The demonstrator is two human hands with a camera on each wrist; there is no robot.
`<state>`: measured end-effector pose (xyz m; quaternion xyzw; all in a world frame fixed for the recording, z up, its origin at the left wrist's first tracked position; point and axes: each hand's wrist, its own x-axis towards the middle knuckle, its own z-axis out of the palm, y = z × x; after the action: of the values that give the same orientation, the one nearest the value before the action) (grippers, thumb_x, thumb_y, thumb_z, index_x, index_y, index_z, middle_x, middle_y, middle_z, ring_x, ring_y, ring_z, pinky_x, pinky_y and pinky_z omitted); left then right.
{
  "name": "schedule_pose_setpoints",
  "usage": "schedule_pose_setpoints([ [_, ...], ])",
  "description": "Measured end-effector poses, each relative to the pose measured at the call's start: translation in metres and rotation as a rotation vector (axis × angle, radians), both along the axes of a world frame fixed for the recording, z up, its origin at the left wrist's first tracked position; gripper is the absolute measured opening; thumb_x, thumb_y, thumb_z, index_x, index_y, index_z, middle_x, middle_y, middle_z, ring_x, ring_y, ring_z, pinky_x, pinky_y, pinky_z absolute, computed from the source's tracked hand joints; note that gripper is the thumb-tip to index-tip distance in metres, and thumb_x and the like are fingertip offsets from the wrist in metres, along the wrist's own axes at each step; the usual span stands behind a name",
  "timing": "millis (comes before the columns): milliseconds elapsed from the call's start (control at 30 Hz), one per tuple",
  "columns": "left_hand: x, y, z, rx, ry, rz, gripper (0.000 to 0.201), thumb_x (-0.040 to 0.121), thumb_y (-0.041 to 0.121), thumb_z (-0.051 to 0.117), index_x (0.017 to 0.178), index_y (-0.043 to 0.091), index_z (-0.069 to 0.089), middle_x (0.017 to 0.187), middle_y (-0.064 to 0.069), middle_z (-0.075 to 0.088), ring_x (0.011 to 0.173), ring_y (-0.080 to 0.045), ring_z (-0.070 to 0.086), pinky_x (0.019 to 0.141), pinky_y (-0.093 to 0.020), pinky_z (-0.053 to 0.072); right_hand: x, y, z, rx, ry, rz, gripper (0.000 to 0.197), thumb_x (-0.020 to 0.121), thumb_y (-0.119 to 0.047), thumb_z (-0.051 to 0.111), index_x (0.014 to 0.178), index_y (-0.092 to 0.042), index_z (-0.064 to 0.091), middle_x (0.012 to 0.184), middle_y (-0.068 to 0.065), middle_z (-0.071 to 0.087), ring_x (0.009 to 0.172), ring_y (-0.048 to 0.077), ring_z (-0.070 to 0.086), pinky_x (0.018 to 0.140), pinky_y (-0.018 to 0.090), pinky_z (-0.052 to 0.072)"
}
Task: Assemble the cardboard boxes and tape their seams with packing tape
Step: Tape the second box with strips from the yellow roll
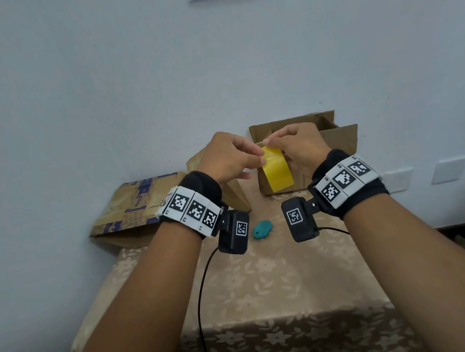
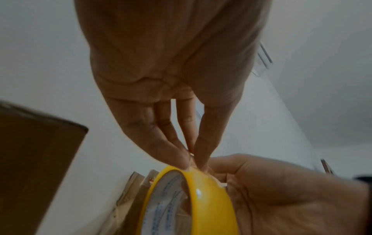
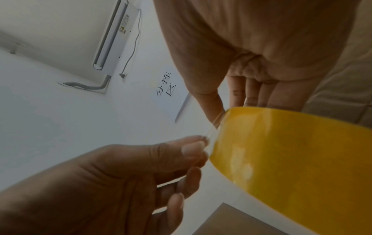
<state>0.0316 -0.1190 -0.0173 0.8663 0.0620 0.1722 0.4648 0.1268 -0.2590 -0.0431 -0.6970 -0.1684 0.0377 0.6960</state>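
Head view shows two hands raised above a table (image 1: 273, 282), working a yellow tape roll (image 1: 277, 171) in front of an open box (image 1: 340, 139) by the wall. Right hand (image 1: 296, 147) curls around the roll and holds it steady. Left hand (image 1: 226, 155) pinches at the roll's top edge, thumb and fingertips (image 2: 201, 152) closed on what looks like the loose tape end. A flattened box (image 1: 135, 203) lies at the left, a small teal object (image 1: 262, 229) between the wrists. The roll is probably light and rigid, its surface glossy and slick; the thin end is sticky and best picked up at a corner.
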Motion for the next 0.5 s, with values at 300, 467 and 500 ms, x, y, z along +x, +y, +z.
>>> schedule_pose_setpoints([
  [300,0.0023,-0.0015,-0.0031,0.064,-0.080,0.055,0.021,0.089,0.027,0.079,0.080,0.008,0.077,0.081,-0.007,0.076,0.077,-0.019,0.075,0.057,-0.025,0.059,-0.0018,0.0013,0.0002,0.049,0.020,0.000,0.015,0.089,-0.011,0.079,0.099,0.000,0.074,0.095,0.014,0.075,0.081,0.025,0.074,0.063,0.035,0.063],
  [467,0.0025,0.0032,-0.0078,-0.011,-0.094,0.158,0.025,0.087,0.027,0.082,0.089,0.005,0.071,0.079,-0.008,0.076,0.071,-0.017,0.075,0.057,-0.025,0.059,-0.0026,0.0036,0.0001,0.058,-0.013,-0.003,0.018,0.089,-0.013,0.079,0.102,-0.001,0.074,0.100,0.013,0.075,0.087,0.025,0.075,0.068,0.038,0.064],
  [500,0.0024,0.0045,-0.0076,-0.026,-0.078,0.165,0.025,0.086,0.027,0.083,0.091,0.006,0.071,0.079,-0.008,0.076,0.070,-0.016,0.074,0.056,-0.025,0.059,-0.0024,0.0041,-0.0002,0.058,-0.014,-0.004,0.017,0.089,-0.013,0.079,0.101,-0.002,0.074,0.100,0.013,0.076,0.089,0.026,0.076,0.070,0.040,0.065],
])
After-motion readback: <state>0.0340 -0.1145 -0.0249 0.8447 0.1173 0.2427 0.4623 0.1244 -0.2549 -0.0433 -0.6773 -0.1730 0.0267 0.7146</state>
